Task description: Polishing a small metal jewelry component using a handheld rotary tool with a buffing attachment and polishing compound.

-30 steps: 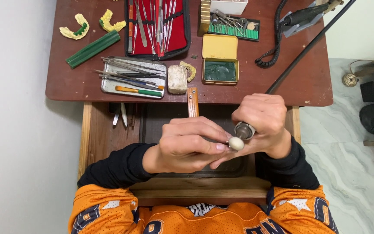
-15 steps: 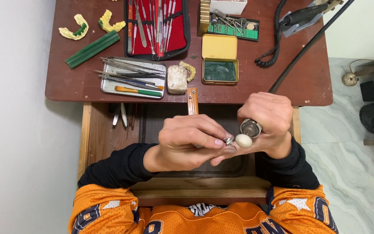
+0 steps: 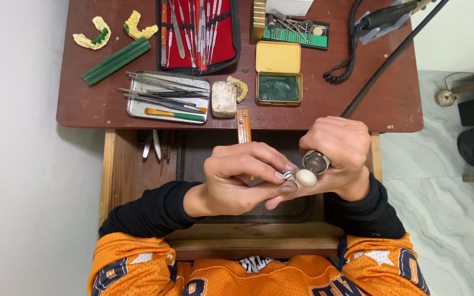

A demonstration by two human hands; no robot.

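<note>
The left hand (image 3: 237,181) pinches a tiny, light, slippery-looking metal piece (image 3: 288,176) by its edge, the right hand's (image 3: 338,153) clenched polishing tool (image 3: 308,170) touching at three o'clock

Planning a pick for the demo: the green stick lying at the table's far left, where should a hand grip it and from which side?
Grip the green stick at its middle, coming straight down from above, fingers across its narrow width. It lies flat and slanted on the table, long and slim, with both long sides open. Avoid the upper end: the yellow dental casts sit close there.
</note>
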